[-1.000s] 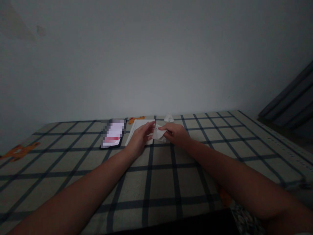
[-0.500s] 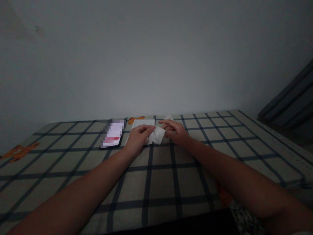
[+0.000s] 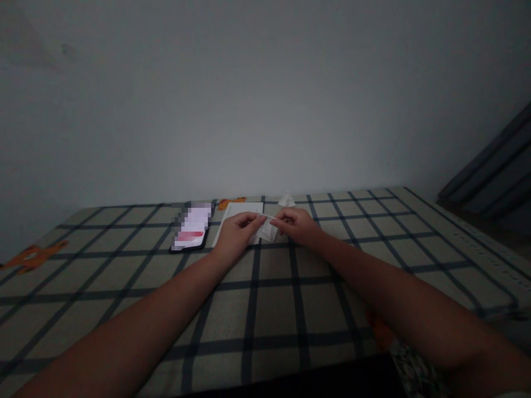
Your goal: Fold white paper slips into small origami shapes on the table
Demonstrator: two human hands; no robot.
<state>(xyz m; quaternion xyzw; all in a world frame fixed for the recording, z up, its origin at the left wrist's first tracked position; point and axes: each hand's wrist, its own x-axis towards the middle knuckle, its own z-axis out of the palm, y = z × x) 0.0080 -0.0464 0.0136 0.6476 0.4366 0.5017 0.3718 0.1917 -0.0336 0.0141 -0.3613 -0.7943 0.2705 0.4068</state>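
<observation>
A small folded white paper (image 3: 266,230) is pinched between both hands above the checked cloth. My left hand (image 3: 237,235) grips its left edge with thumb and fingers closed. My right hand (image 3: 297,225) pinches its upper right edge. Under the hands lies a flat white sheet (image 3: 239,213). Just behind my right hand stands a small folded white paper shape (image 3: 286,200).
A phone (image 3: 191,226) with a lit screen lies left of the white sheet. The surface is a grey cloth with dark checks (image 3: 265,298) and orange figures (image 3: 32,256). A plain wall rises behind. A dark slanted object (image 3: 493,177) is at the right.
My right hand let its fingers off the paper half a second ago and has now closed on its upper edge again. The left hand kept hold throughout.
</observation>
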